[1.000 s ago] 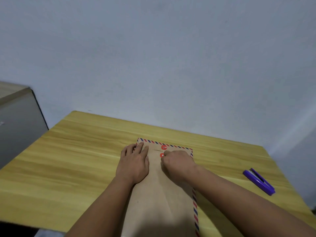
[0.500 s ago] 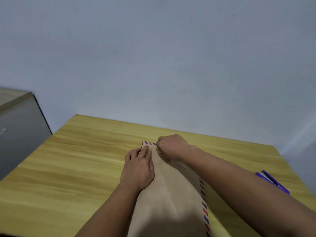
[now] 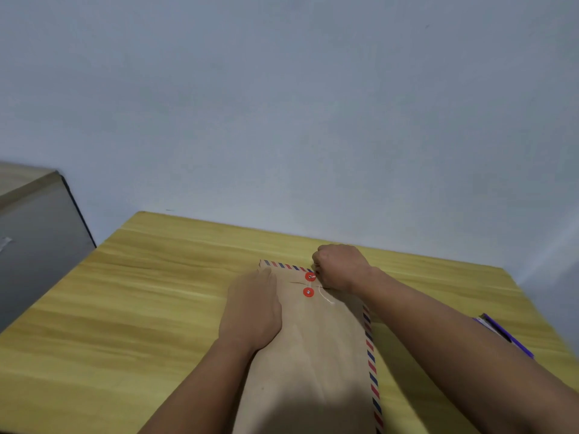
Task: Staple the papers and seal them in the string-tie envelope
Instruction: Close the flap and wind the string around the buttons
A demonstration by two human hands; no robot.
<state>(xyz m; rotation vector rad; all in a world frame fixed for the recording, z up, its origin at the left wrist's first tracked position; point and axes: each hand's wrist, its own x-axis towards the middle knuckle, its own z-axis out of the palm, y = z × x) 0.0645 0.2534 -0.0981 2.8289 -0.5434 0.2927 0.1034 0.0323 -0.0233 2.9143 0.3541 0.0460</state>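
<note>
A: Wooden table (image 3: pixel 141 308), brown envelope (image 3: pixel 316 355) lying flat, flap end away from us.
B: Left hand (image 3: pixel 252 311) spread flat, pressing it down. Right hand (image 3: pixel 341 267) fisted by the top red button (image 3: pixel 310 276), probably pinching the white string (image 3: pixel 326 296).
A: Purple stapler (image 3: pixel 507 336) far right.

The right forearm hides most of the purple plastic stapler (image 3: pixel 513 339). The brown paper string-tie envelope (image 3: pixel 313 355) runs off the bottom edge. The curled right hand (image 3: pixel 341 267) conceals its fingers' grip.

One envelope (image 3: pixel 316 355) (two buttons (image 3: pixel 310 276)), one stapler (image 3: pixel 507 336)
</note>
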